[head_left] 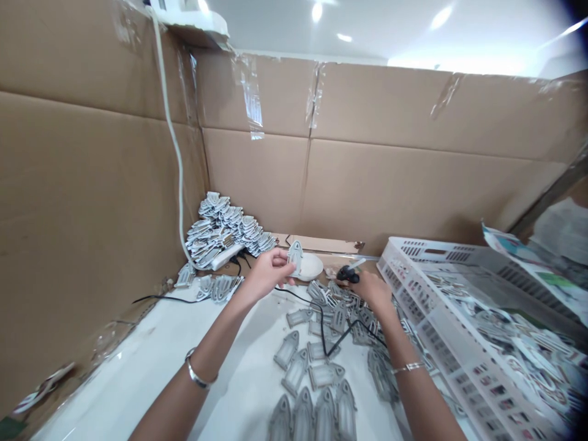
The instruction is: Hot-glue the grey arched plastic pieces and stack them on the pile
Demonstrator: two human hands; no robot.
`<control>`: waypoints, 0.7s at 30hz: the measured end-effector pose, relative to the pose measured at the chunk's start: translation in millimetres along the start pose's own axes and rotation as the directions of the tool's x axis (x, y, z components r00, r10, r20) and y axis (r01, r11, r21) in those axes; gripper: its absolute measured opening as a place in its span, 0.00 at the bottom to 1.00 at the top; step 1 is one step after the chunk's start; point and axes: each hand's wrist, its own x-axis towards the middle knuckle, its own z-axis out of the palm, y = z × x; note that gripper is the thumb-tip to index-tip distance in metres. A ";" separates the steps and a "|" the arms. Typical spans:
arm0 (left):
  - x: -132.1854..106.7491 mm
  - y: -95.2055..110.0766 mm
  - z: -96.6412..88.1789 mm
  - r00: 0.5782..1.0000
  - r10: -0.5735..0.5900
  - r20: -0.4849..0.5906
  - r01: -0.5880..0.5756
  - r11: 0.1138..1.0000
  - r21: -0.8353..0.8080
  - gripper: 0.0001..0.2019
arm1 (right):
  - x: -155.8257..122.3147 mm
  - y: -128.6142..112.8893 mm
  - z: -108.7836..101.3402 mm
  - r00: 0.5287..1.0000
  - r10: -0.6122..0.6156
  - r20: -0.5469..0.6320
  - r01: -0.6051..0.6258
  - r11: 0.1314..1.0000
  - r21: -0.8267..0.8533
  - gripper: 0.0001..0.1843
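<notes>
The white plastic crate [404, 269] hemmed my right hand [367, 291]; the cardboard wall [367, 184] stood ahead of my left hand [269, 274], and a black cable [327, 339] crossed the desk [138, 361] between them.

Left hand [266, 274] pinches a grey iron-shaped cutout [294, 257] upright, just beside a white dome-shaped piece [310, 267]; right hand [366, 291] grips a small black tool [348, 275]. More cutouts [296, 370] lie across a white table [138, 367]; white slatted crate [404, 257] at right, cardboard walls [367, 184] behind.
</notes>
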 end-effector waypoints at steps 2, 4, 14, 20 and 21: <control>0.4 0.0 -0.4 1.000 -0.001 -0.018 0.002 1.000 0.019 0.14 | -2.5 -1.0 -5.1 1.000 0.015 -0.019 -0.015 0.999 -0.032 0.20; 0.4 0.2 -0.6 0.999 -0.002 -0.034 0.003 1.000 0.030 0.15 | -6.1 -2.6 -12.5 0.999 0.015 -0.043 -0.017 0.999 -0.049 0.21; -2.3 10.6 -6.8 0.992 0.102 -0.080 -0.095 0.992 0.088 0.12 | -53.6 -35.0 -60.2 0.906 -0.220 -0.362 0.349 0.872 0.343 0.21; -4.7 13.5 -13.2 0.979 0.177 -0.100 -0.153 0.966 0.207 0.16 | -82.0 -46.4 -71.7 0.792 -0.332 -0.512 0.565 0.716 0.410 0.13; -5.3 14.1 -13.5 0.980 0.177 -0.093 -0.155 0.966 0.205 0.16 | -84.1 -47.0 -72.1 0.768 -0.373 -0.520 0.605 0.689 0.399 0.11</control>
